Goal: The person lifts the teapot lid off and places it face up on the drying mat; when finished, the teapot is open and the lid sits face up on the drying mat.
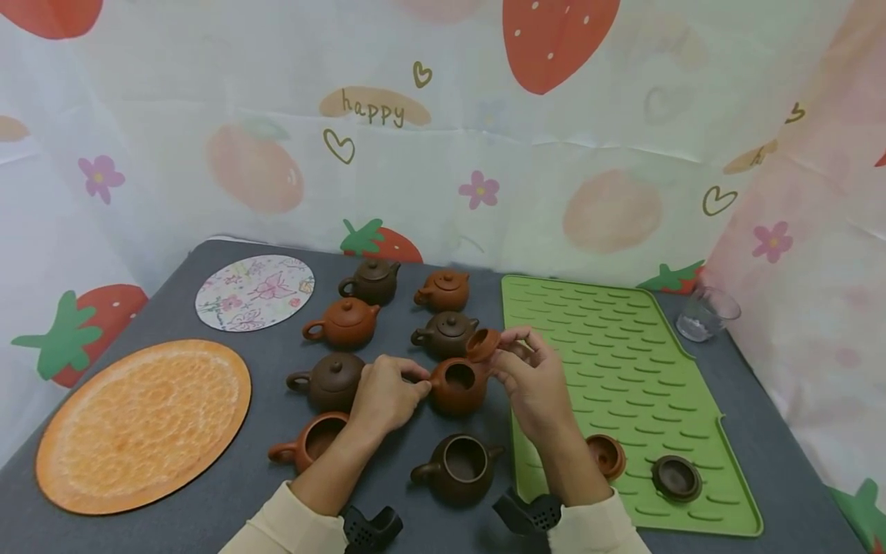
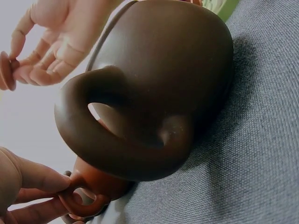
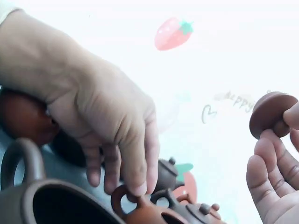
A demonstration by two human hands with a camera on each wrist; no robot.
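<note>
Cloth (image 1: 408, 177) backs the grey table (image 1: 245, 465) where left hand (image 1: 388, 394) pinches a teapot handle (image 2: 85, 211), right hand (image 1: 531, 378) a lid (image 1: 482, 345).

From here I count one green mat (image 1: 595, 354); left of it, eight teapots (image 1: 458, 400), four dark and four reddish, one loose lid (image 1: 482, 345) and two round placemats (image 1: 143, 427); on it, two lids (image 1: 677, 478); right of it, one glass (image 1: 707, 317).
</note>
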